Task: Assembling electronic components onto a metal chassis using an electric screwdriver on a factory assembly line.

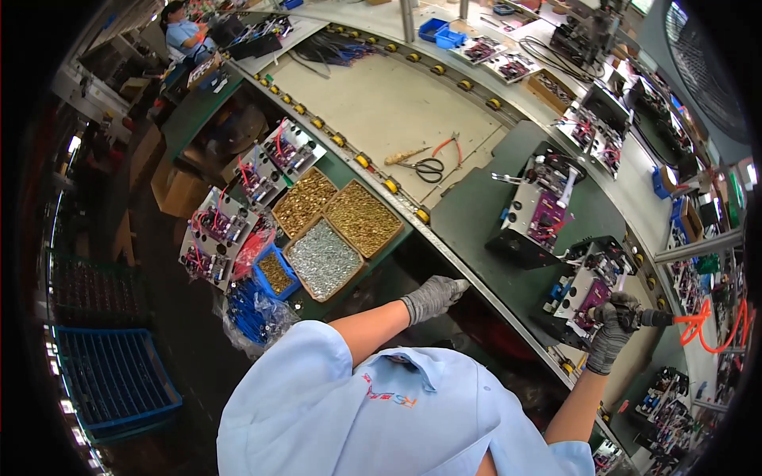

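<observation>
My right hand [609,332], in a grey striped glove, is wrapped round a dark power screwdriver [656,318] with an orange coiled hose on its end. It is over an electronic unit [589,290] with a purple circuit board and a black casing. My left hand [433,299], gloved the same way, hovers by the metal edge of the line, fingers drawn together; what they hold, if anything, is hidden. A second such unit [538,205] sits on the dark green board [468,214] farther along.
To my left stand boxes of brass-coloured screws [363,216] and silver screws [322,260], and a small blue bin [276,274]. Pliers with red handles [449,147] and black-handled scissors [429,169] lie on the line. More circuit units [214,230] stand beyond the boxes. A co-worker [187,33] sits far left.
</observation>
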Demonstrator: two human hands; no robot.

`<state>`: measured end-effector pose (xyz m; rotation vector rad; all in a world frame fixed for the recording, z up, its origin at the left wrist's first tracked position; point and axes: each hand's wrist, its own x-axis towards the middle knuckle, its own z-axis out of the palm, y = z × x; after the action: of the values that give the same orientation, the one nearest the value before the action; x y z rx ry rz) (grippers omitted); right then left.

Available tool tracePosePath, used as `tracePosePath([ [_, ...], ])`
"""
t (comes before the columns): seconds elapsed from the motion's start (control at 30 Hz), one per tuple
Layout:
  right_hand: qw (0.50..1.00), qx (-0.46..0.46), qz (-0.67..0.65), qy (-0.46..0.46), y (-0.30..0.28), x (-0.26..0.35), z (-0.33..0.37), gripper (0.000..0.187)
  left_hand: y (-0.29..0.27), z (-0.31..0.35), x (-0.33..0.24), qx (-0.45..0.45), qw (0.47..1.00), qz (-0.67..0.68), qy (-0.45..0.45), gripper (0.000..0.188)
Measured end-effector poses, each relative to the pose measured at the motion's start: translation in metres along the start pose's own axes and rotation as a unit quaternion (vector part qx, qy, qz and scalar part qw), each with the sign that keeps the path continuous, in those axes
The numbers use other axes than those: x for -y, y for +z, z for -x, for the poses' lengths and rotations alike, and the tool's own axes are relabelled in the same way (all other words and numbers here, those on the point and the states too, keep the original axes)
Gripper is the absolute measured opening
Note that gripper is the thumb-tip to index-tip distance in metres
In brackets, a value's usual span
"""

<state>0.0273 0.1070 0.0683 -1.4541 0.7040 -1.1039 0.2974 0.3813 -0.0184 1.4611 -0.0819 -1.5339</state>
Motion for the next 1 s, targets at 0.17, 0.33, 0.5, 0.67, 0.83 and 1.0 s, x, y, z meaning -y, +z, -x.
tracePosePath([
  [0.17, 0.997, -0.063, 0.037, -0.008, -0.019, -0.012, 0.002, 0.023, -0.126, 0.017, 0.032, -0.188, 0.899, -0.318, 0.235, 0.033],
  [0.33, 0.976, -0.137, 0.166, -0.028, 0.014, 0.009, 0.002, 0.025, -0.233, 0.068, 0.026, -0.249, 0.934, -0.197, 0.164, 0.034],
  [0.5, 0.988, -0.142, 0.046, 0.051, 0.021, 0.009, -0.017, 0.030, -0.315, 0.051, 0.061, -0.253, 0.857, -0.404, 0.194, 0.039],
  [0.67, 0.971, -0.208, 0.004, -0.116, 0.014, 0.093, -0.004, 0.033, -0.342, 0.045, 0.058, -0.276, 0.855, -0.410, 0.155, 0.035],
  [0.83, 0.965, -0.258, 0.027, -0.019, -0.021, 0.135, 0.058, 0.036, -0.358, 0.038, 0.078, -0.361, 0.802, -0.459, 0.129, 0.034],
  [1.0, 0.955, -0.242, -0.043, 0.164, -0.081, 0.093, 0.157, 0.053, -0.332, 0.032, 0.074, -0.357, 0.799, -0.436, 0.209, 0.028],
])
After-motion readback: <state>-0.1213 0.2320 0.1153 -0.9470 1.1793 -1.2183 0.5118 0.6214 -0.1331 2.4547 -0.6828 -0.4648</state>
